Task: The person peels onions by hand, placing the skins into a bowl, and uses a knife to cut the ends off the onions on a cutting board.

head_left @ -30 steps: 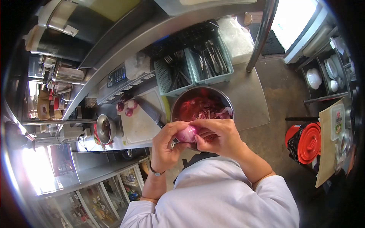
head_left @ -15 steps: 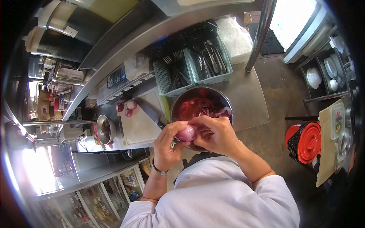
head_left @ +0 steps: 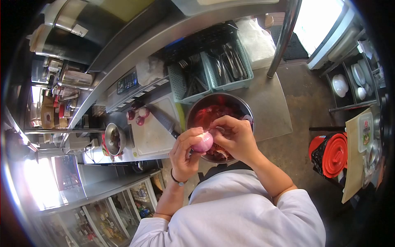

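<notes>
A shiny pink-purple onion (head_left: 203, 143) is held in my left hand (head_left: 183, 153), its fingers wrapped round it. My right hand (head_left: 236, 138) is at the onion's right side, thumb and fingers pinched together; what they hold is too small to make out. Both hands are over the near part of a metal bowl (head_left: 250, 119) that contains reddish onion skins (head_left: 222, 154). Left of the bowl, a knife (head_left: 163, 120) and several red onions (head_left: 140, 120) lie on a white cutting board (head_left: 150, 138).
Beyond the bowl stand green baskets of cutlery (head_left: 233, 85). A smaller metal bowl (head_left: 115, 139) is left of the board. A metal post (head_left: 284, 39) rises at the counter's back right. A red lidded bin (head_left: 334, 155) stands at the right.
My right hand has drawn slightly up and away from the onion. The onion shows more of its smooth surface, and more skins are visible in the bowl below.
</notes>
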Demonstrator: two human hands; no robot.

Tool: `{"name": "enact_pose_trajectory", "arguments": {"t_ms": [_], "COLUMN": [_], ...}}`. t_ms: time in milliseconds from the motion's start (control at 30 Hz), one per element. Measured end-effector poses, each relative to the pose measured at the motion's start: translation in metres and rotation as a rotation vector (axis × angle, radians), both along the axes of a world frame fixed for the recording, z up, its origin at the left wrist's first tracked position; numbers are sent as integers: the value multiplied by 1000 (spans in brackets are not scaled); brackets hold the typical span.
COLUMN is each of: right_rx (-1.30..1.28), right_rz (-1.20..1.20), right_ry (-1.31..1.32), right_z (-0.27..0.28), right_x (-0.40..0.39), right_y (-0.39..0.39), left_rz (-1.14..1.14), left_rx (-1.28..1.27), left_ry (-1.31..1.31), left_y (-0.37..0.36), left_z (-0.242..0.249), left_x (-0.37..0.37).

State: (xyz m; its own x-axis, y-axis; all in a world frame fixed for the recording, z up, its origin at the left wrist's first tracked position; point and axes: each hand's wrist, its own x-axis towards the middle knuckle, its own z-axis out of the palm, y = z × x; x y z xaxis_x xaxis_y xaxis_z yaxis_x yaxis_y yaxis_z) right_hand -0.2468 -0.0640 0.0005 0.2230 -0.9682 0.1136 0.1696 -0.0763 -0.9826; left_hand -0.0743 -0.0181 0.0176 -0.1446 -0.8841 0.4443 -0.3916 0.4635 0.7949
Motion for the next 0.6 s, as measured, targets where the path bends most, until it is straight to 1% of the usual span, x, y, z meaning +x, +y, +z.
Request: {"name": "enact_pose_trajectory", "arguments": {"t_ms": [33, 100, 133, 200, 233, 300, 333, 367, 433, 500, 533, 600], "right_rx": [0, 122, 121, 343, 342, 62, -77, -76, -393, -378, -401, -423], "right_rz": [3, 96, 94, 240, 241, 17, -58, -59, -90, -83, -79, -73], "right_ry": [-1, -262, -262, -340, -340, 1, 112, 112, 181, 204, 213, 223], "right_z": [2, 8, 10, 13, 15, 19, 21, 20, 19, 21, 21, 18], "right_x": [0, -1, -2, -2, -3, -6, -5, -4, -1, -2, -3, -6], "right_y": [1, 1, 1, 4, 6, 11, 13, 13, 12, 12, 9, 8], "left_rz": [3, -102, -104, -145, -145, 8, 8, 23, 37, 164, 161, 99], "left_rx": [0, 14, 13, -4, -5, 100, 101, 102, 102, 172, 172, 188], "left_ry": [-1, 300, 300, 376, 376, 288, 288, 310, 331, 149, 150, 426], "left_y": [1, -1, -4, -7, -6, -5, -6, -6, -3, 5, 3, -5], "left_z": [-2, -8, -11, -17, -15, -5, -4, -5, -6, -8, -8, -3], "left_x": [-2, -8, -8, -9, -10, -15, -18, -23, -24, -22, -24, -30]}}
